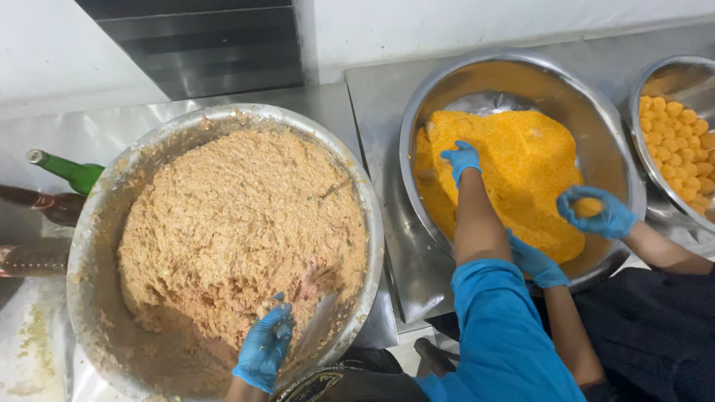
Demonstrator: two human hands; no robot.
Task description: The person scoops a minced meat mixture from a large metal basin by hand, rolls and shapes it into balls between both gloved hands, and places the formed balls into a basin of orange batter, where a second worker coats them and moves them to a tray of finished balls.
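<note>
Mixture: coarse, moist pale-brown mince-like mass (238, 231) with green flecks, heaped high in a large round steel bowl (100, 223) on the steel counter (372, 97).
Left hand: blue-gloved hand (264, 346), fingers curled, digging into the near edge of the mass.
Right hand: out of view; state cannot be told.
Bowl wall: smeared with residue.
Neighbours: co-workers' blue-gloved hands (462, 160) in a second steel bowl of orange crumbs (521, 171); one cups a coated ball (588, 207).
Left edge: green glass bottle (71, 171).

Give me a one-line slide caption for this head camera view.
A blue-gloved left hand scoops brown mixture from a steel bowl while co-workers' gloved hands coat balls in orange crumbs.
</note>
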